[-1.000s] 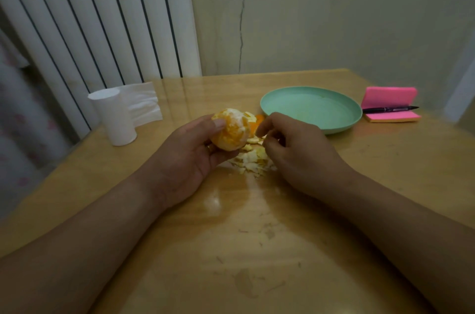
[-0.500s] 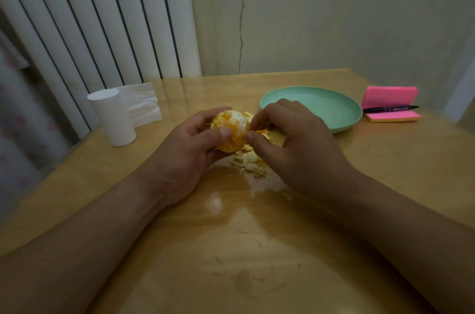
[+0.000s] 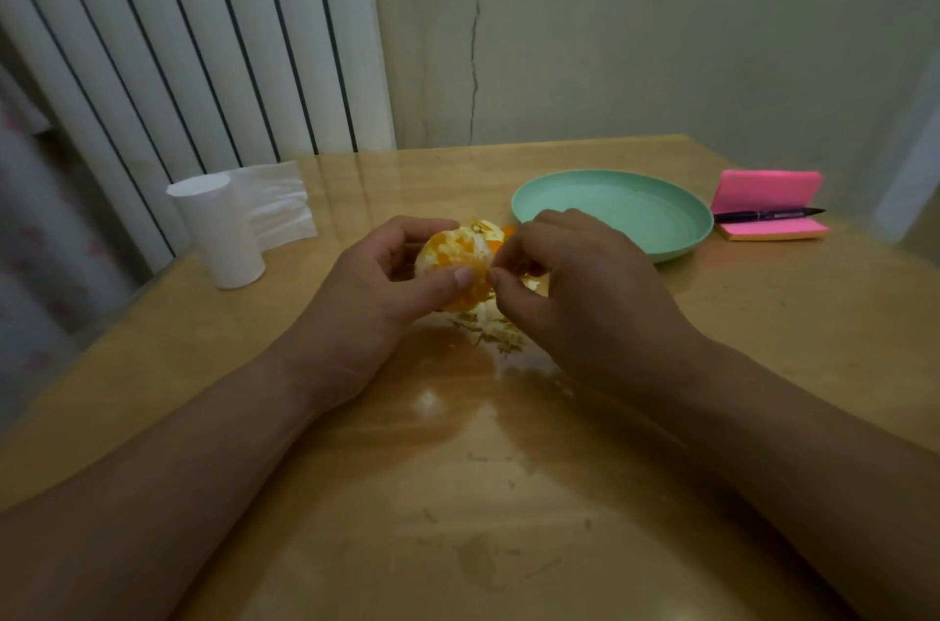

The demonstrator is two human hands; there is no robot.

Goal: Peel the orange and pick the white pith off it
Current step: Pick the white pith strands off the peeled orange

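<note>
The right hand (image 3: 585, 300) was returned from the peel scraps (image 3: 496, 333) to the orange (image 3: 455, 259), held in the grip of the left hand (image 3: 366, 305); its pith (image 3: 478, 236) was pinched again.

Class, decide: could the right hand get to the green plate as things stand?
Probably yes: the right hand sits just before the green plate, nothing between them, though it is busy pinching at the orange.

no legible text, labels or numbers, pen (image 3: 768, 214) print too small to read
</note>
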